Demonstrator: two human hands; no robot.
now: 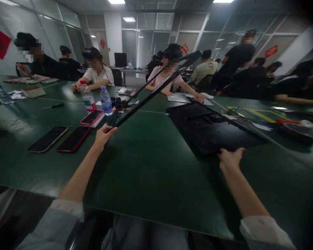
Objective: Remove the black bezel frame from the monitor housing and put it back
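My left hand (pixel 103 138) is closed on the near end of a thin black rectangular frame (pixel 149 98), like a screen bezel, with an open middle. The frame is raised and slants up and away to the right over the table. My right hand (pixel 231 161) grips the near edge of a flat black plastic panel (pixel 216 133) with recessed areas, like a laptop or monitor housing. Its thumb shows at the edge; the fingers are partly hidden beneath. The panel lies low over the table, its far end near a co-worker's hand (pixel 198 96).
Beside my left arm lie a dark phone (pixel 48 139), a red-edged phone (pixel 73 139) and a pink-edged phone (pixel 92 117). A red-capped bottle (pixel 88 97) and a blue-capped bottle (pixel 106 100) stand behind. A screwdriver (pixel 54 106) lies left; yellow strips (pixel 258 114) lie right. Several people sit around.
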